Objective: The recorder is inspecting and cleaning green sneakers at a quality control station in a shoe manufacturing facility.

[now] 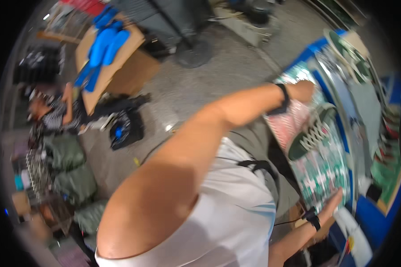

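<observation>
The left hand (304, 90) rests at the far end of a patterned green-and-pink sheet (318, 164) on the tabletop (374, 218); its grip cannot be told. The right hand (332, 205) lies open, seemingly flat, on the sheet's near edge, with a dark green shoe (311, 133) lying on the sheet between them.

grey concrete floor (236, 66), cardboard box (120, 66)

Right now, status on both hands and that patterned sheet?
Left hand on sheet's far end. Right hand flat on near end. Dark shoe lying on sheet.

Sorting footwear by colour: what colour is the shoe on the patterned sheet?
Dark green shoe with white laces, seen in the head view.
</observation>
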Tool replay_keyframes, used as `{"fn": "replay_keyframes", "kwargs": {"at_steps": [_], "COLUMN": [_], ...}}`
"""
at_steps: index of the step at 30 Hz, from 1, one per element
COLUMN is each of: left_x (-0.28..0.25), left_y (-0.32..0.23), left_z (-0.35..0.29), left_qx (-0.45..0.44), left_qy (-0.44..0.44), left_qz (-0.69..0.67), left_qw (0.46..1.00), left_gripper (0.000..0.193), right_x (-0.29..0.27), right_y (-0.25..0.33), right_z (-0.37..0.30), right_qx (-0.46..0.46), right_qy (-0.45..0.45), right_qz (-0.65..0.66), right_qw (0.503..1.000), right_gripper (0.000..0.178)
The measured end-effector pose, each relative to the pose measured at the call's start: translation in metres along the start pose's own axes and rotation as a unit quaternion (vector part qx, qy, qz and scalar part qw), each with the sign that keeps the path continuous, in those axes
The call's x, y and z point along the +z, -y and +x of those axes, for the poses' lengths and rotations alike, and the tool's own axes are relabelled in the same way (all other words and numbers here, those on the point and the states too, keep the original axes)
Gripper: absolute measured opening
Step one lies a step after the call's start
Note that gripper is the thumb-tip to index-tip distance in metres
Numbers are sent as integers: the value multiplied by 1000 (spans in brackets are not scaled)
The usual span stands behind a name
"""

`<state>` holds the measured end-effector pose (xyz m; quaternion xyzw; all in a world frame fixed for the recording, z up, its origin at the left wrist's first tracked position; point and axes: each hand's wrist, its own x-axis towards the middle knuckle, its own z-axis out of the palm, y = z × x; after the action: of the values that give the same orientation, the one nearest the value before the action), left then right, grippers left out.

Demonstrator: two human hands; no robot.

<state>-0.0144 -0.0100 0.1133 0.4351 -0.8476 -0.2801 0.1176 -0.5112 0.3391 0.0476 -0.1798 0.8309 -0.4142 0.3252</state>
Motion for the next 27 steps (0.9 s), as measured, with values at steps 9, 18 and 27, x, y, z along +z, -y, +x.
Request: {"fn": "replay_keyframes", "kwargs": {"at_steps": [9,18,27], "left_x": [49,56,56], "left_y": [-37,-42,-46], "left_z": [58,63,73], "left_qx": [-17,-3,-12], "left_qy": [138,137,141], "left_qz": [-285,-280,-253], "left_qw": [948,950,957], "left_gripper": [81,86,80], "right_x": [164,243,277], "right_y": [103,162,180], "right_z": [-185,-191,-234], "right_qx": [-325,-470,-342], "right_qy": [175,139,264], "right_qz": [-122,-245,-85], "right_qw": [921,836,898], "right_gripper": [81,82,72]}}
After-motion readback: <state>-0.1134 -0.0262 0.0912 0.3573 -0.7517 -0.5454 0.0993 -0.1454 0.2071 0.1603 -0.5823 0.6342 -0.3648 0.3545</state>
